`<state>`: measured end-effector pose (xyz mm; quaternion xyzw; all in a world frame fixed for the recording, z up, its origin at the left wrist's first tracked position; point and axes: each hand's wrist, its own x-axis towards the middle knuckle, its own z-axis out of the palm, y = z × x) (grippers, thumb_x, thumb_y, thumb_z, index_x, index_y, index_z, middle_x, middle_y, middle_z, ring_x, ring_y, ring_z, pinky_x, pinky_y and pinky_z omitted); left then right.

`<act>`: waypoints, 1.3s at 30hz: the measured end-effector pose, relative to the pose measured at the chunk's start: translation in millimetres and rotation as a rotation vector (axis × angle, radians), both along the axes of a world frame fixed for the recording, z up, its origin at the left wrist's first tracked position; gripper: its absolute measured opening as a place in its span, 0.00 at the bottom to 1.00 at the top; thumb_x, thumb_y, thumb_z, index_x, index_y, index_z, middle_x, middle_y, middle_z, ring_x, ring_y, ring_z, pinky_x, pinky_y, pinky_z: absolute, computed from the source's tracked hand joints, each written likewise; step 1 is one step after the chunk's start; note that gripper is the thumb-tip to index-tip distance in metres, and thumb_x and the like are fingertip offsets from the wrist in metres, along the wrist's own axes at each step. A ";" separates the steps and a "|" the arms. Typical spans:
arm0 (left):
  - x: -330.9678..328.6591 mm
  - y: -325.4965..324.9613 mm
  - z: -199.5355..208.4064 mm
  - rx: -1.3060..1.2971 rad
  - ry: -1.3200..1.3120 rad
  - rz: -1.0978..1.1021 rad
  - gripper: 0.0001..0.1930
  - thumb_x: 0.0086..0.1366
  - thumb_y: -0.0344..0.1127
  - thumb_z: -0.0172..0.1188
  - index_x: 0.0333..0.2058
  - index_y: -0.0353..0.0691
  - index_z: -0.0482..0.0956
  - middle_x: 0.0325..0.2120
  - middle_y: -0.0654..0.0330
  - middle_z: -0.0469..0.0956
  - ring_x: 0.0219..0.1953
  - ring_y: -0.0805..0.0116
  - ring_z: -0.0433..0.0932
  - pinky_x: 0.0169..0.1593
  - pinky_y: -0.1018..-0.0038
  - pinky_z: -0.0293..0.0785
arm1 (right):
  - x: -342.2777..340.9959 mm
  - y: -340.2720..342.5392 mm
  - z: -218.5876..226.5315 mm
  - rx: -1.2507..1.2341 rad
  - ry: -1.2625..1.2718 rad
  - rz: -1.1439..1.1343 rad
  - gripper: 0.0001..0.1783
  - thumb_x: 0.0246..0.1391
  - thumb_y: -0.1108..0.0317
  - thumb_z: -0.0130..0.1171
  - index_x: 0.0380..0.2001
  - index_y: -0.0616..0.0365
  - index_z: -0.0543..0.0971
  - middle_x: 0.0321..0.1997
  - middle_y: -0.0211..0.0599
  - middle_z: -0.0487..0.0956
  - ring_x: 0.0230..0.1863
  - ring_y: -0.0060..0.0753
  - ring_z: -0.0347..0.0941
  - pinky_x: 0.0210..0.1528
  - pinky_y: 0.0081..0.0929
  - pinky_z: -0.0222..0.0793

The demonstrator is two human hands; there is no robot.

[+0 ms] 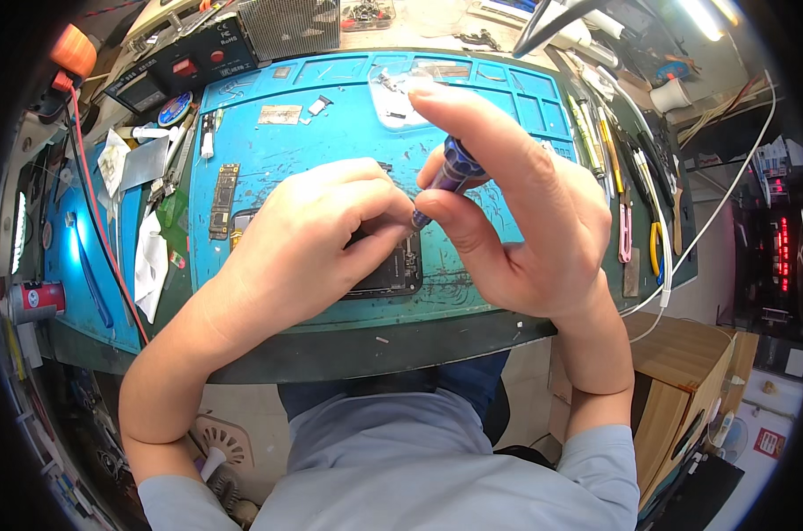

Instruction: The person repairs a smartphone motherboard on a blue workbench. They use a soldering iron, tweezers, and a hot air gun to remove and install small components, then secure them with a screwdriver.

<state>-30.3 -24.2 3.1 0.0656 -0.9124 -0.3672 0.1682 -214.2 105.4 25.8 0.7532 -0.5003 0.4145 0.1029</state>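
My right hand [538, 212] grips a dark blue-purple precision screwdriver [454, 166] between thumb and fingers, its index finger raised near the handle's end. The shaft slants down toward an opened phone [388, 279] on the blue repair mat [295, 146]. Close to the screwdriver's lower end, my left hand [317, 226] has its thumb and fingers pinched together. Whatever they hold is hidden. Both hands cover much of the phone, and the screwdriver's tip cannot be made out. Left of the phone lies a narrow circuit board [224, 202].
A clear tray of small parts [392, 99] stands beyond my hands. Tweezers and slim tools [609, 146] lie along the right, with yellow-handled pliers [656, 250]. A black power unit [184, 66] stands at the back left. A white cable [729, 190] hangs at the right.
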 end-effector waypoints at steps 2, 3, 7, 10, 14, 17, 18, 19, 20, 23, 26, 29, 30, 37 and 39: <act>-0.1 0.3 1.0 0.004 -0.002 -0.004 0.09 0.60 0.25 0.69 0.40 0.36 0.85 0.39 0.52 0.84 0.42 0.49 0.84 0.46 0.62 0.81 | -0.5 -0.1 -0.4 -0.009 0.000 0.007 0.25 0.62 0.74 0.72 0.59 0.76 0.78 0.52 0.53 0.86 0.34 0.32 0.86 0.38 0.26 0.83; -0.4 0.5 -0.1 -0.003 0.024 -0.003 0.08 0.61 0.26 0.69 0.39 0.36 0.84 0.36 0.53 0.83 0.40 0.50 0.83 0.44 0.62 0.80 | -0.7 -0.5 -0.9 -0.017 0.001 0.014 0.25 0.62 0.74 0.72 0.59 0.76 0.79 0.52 0.52 0.86 0.34 0.32 0.86 0.38 0.26 0.83; -1.4 1.1 -3.2 -0.018 0.087 -0.002 0.05 0.62 0.27 0.68 0.37 0.36 0.83 0.31 0.55 0.80 0.36 0.51 0.81 0.41 0.60 0.78 | -3.2 -2.7 -2.3 -0.036 -0.012 0.057 0.25 0.61 0.72 0.73 0.57 0.75 0.79 0.54 0.52 0.86 0.37 0.34 0.87 0.40 0.28 0.84; -0.7 2.8 -2.3 -0.033 0.103 0.012 0.06 0.62 0.28 0.68 0.37 0.36 0.83 0.31 0.55 0.80 0.36 0.51 0.81 0.41 0.60 0.78 | -4.5 1.4 2.9 0.035 -0.012 0.073 0.26 0.60 0.71 0.74 0.57 0.75 0.79 0.55 0.52 0.86 0.40 0.38 0.88 0.44 0.30 0.85; -0.8 1.8 -3.9 -0.029 0.104 0.006 0.06 0.62 0.28 0.69 0.37 0.36 0.83 0.31 0.55 0.80 0.36 0.50 0.81 0.41 0.60 0.78 | -2.4 5.3 9.4 0.110 -0.020 0.056 0.28 0.58 0.69 0.75 0.57 0.74 0.80 0.56 0.51 0.87 0.45 0.41 0.88 0.47 0.32 0.85; 1.1 1.7 0.9 -0.029 0.050 0.010 0.06 0.62 0.28 0.69 0.37 0.35 0.82 0.32 0.55 0.80 0.36 0.50 0.81 0.40 0.60 0.78 | 0.8 8.6 12.2 0.177 -0.083 0.032 0.29 0.56 0.69 0.76 0.57 0.73 0.80 0.56 0.50 0.87 0.46 0.41 0.88 0.47 0.31 0.85; 0.9 1.0 2.0 -0.023 0.037 -0.003 0.07 0.60 0.27 0.69 0.38 0.35 0.83 0.34 0.53 0.81 0.38 0.48 0.82 0.42 0.59 0.79 | 1.7 10.4 13.5 0.194 -0.091 0.018 0.29 0.56 0.70 0.76 0.58 0.73 0.80 0.57 0.50 0.87 0.46 0.40 0.88 0.47 0.31 0.85; 0.6 0.1 3.0 -0.017 0.024 -0.017 0.09 0.59 0.26 0.70 0.38 0.34 0.84 0.36 0.51 0.83 0.39 0.47 0.83 0.43 0.59 0.79 | 2.2 12.2 14.5 0.197 -0.073 -0.002 0.29 0.56 0.70 0.76 0.58 0.73 0.80 0.57 0.50 0.86 0.46 0.40 0.88 0.47 0.31 0.85; 0.0 -0.3 3.7 -0.011 0.011 -0.030 0.10 0.57 0.25 0.70 0.39 0.34 0.85 0.38 0.49 0.84 0.41 0.45 0.83 0.44 0.58 0.80 | 1.9 12.5 15.4 0.190 -0.070 -0.001 0.29 0.56 0.71 0.76 0.58 0.73 0.80 0.57 0.50 0.86 0.45 0.39 0.88 0.47 0.30 0.85; -0.8 2.3 -2.8 -0.051 0.111 0.001 0.06 0.61 0.27 0.69 0.37 0.36 0.82 0.32 0.55 0.81 0.37 0.50 0.82 0.41 0.60 0.79 | 0.6 6.9 11.9 0.151 -0.099 0.052 0.29 0.56 0.72 0.75 0.59 0.72 0.80 0.58 0.50 0.86 0.43 0.37 0.87 0.47 0.30 0.84; 0.6 3.4 -0.3 -0.057 0.071 0.019 0.06 0.61 0.27 0.69 0.37 0.36 0.82 0.33 0.55 0.81 0.38 0.50 0.82 0.42 0.60 0.79 | 0.5 6.7 9.9 0.156 -0.114 0.051 0.28 0.57 0.73 0.73 0.60 0.71 0.80 0.57 0.50 0.86 0.42 0.37 0.86 0.47 0.31 0.84; 1.6 2.4 0.2 -0.067 0.070 0.001 0.06 0.61 0.27 0.69 0.36 0.37 0.82 0.33 0.55 0.81 0.38 0.50 0.82 0.43 0.60 0.79 | 0.5 13.5 16.2 0.247 -0.100 0.036 0.27 0.58 0.74 0.72 0.60 0.70 0.80 0.57 0.51 0.86 0.43 0.39 0.86 0.48 0.33 0.83; 1.6 2.7 -0.8 -0.073 0.076 0.009 0.06 0.61 0.27 0.69 0.36 0.37 0.82 0.33 0.55 0.81 0.38 0.50 0.82 0.43 0.60 0.79 | 1.0 14.2 17.3 0.258 -0.115 0.043 0.26 0.58 0.75 0.71 0.60 0.70 0.80 0.57 0.51 0.86 0.44 0.40 0.86 0.48 0.34 0.83; 1.0 3.2 -0.2 -0.065 0.080 0.006 0.06 0.61 0.27 0.69 0.37 0.37 0.82 0.33 0.55 0.81 0.38 0.50 0.82 0.43 0.60 0.79 | 6.8 16.7 17.0 0.245 -0.156 0.003 0.25 0.58 0.77 0.70 0.59 0.68 0.81 0.56 0.49 0.87 0.43 0.42 0.86 0.48 0.34 0.83; 1.2 3.2 -0.8 -0.075 0.087 0.009 0.06 0.61 0.27 0.68 0.37 0.37 0.82 0.33 0.55 0.80 0.38 0.50 0.82 0.42 0.60 0.79 | 6.7 16.3 17.3 0.247 -0.164 0.017 0.26 0.57 0.76 0.71 0.59 0.68 0.81 0.56 0.48 0.87 0.45 0.43 0.86 0.48 0.34 0.83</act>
